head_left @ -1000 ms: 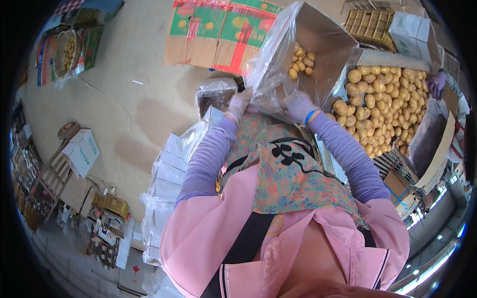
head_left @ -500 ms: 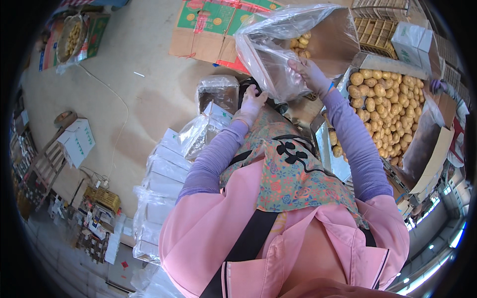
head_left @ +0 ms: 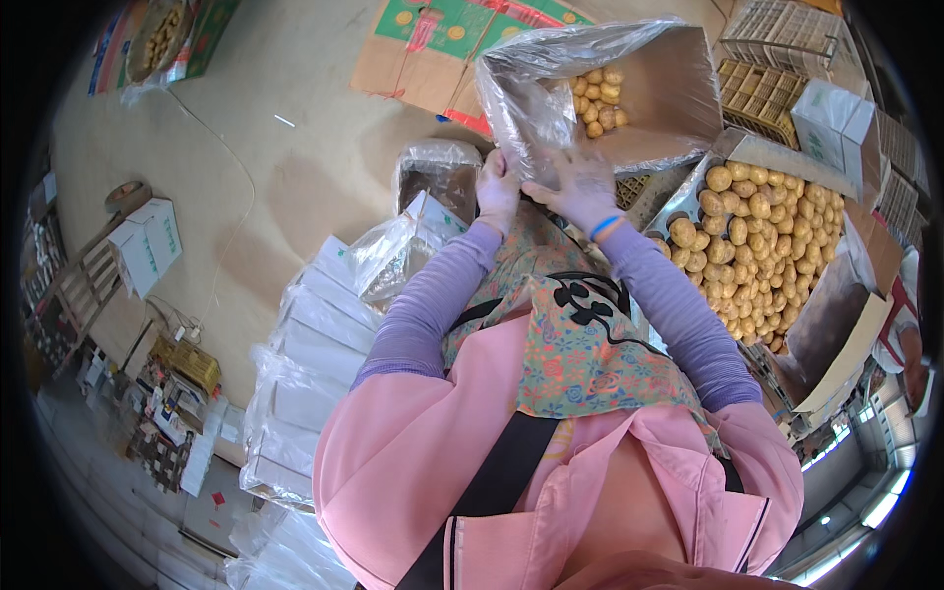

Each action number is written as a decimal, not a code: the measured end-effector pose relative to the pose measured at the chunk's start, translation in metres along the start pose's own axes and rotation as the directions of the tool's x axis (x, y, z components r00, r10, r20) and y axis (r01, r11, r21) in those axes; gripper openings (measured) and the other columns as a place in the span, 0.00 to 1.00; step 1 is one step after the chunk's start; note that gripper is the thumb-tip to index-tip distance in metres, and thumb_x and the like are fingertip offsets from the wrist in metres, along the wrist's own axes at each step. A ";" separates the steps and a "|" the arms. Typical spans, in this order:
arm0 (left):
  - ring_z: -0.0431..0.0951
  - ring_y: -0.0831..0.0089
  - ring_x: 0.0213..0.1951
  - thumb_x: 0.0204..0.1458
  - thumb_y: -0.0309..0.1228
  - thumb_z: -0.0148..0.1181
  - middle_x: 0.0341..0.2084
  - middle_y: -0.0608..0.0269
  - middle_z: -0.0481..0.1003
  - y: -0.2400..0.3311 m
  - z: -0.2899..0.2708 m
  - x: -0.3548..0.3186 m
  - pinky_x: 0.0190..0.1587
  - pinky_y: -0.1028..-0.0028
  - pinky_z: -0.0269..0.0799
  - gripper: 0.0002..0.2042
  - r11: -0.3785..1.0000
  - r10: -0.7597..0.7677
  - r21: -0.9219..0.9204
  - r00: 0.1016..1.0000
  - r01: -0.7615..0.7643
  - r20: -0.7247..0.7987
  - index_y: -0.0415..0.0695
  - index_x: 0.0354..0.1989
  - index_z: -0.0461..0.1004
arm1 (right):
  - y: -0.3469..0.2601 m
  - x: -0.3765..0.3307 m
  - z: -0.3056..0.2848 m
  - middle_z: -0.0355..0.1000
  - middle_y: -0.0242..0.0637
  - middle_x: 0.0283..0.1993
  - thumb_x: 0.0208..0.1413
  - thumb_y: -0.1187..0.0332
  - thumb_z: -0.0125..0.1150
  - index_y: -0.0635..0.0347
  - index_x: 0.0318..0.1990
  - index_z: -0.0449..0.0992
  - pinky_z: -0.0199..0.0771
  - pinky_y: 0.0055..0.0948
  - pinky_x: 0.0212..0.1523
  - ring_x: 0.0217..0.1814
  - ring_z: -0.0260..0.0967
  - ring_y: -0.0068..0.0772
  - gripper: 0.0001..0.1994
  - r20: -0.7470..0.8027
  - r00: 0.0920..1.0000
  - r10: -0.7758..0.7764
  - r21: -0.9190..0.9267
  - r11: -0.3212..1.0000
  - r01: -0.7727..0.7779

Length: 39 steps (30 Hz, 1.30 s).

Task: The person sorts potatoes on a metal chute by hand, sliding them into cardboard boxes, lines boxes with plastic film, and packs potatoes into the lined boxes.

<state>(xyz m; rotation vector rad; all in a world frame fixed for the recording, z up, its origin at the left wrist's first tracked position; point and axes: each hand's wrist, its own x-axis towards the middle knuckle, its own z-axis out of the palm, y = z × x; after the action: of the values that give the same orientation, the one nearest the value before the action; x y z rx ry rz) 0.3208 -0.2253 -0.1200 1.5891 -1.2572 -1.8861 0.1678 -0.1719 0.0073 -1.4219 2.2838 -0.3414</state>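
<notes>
A cardboard box (head_left: 664,93) lined with clear plastic stands in front of me, a small heap of potatoes (head_left: 598,98) inside. Its plastic liner (head_left: 506,108) is folded over the rim. At the near left corner my left hand (head_left: 499,191), in a thin pale glove, has its fingers closed on the liner's edge. My right hand (head_left: 582,187), gloved too, lies over the near rim with its fingers stretched out against the plastic. Some of its fingertips are hard to make out through the film's glare.
To the right, a wide carton holds many potatoes (head_left: 762,246). Yellow crates (head_left: 757,98) and a white carton (head_left: 834,113) stand beyond it. Plastic-lined white boxes (head_left: 320,324) line my left side, near a small lined box (head_left: 438,177). A green-and-brown carton (head_left: 423,59) lies ahead.
My right hand has come down and left from the raised liner to the near rim. The liner now sits folded over the box's edge, showing more potatoes. My left hand has reached the corner.
</notes>
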 end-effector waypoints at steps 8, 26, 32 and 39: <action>0.70 0.85 0.28 0.63 0.25 0.60 0.28 0.74 0.75 -0.015 0.017 0.037 0.31 0.80 0.65 0.02 0.990 -0.122 -0.043 0.975 0.132 0.186 0.42 0.39 0.77 | 0.073 0.030 0.075 0.79 0.38 0.44 0.63 0.59 0.63 0.62 0.51 0.77 0.75 0.32 0.48 0.45 0.76 0.31 0.17 0.513 0.809 0.287 0.640 0.500 -0.583; 0.79 0.72 0.29 0.61 0.24 0.58 0.31 0.63 0.76 -0.003 0.006 0.049 0.35 0.73 0.80 0.03 0.844 -0.396 -0.325 0.905 0.426 0.158 0.41 0.40 0.71 | 0.065 0.032 0.083 0.78 0.41 0.49 0.66 0.72 0.53 0.64 0.59 0.72 0.81 0.38 0.51 0.48 0.78 0.36 0.15 0.575 0.711 0.405 0.805 -0.433 -0.405; 0.75 0.81 0.30 0.63 0.28 0.60 0.32 0.68 0.76 0.022 0.022 0.032 0.33 0.78 0.75 0.05 0.993 0.010 -0.120 0.998 -0.018 -0.068 0.42 0.44 0.73 | 0.070 0.034 0.076 0.78 0.48 0.54 0.67 0.66 0.46 0.64 0.59 0.73 0.79 0.53 0.57 0.52 0.78 0.49 0.18 0.696 0.598 0.397 0.680 -0.631 -0.372; 0.78 0.80 0.30 0.66 0.28 0.59 0.31 0.68 0.77 0.012 0.033 0.022 0.35 0.77 0.77 0.04 0.925 -0.215 -0.233 0.920 0.299 0.329 0.40 0.42 0.76 | 0.069 0.020 0.054 0.76 0.53 0.57 0.68 0.63 0.42 0.63 0.61 0.71 0.76 0.59 0.61 0.55 0.77 0.56 0.20 0.542 0.786 0.298 0.833 -0.315 -0.455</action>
<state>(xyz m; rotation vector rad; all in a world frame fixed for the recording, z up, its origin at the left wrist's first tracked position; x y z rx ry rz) 0.2809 -0.2353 -0.1243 1.4139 -0.8599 -2.4232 0.1312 -0.1586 -0.0734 0.2774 1.2631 -1.3689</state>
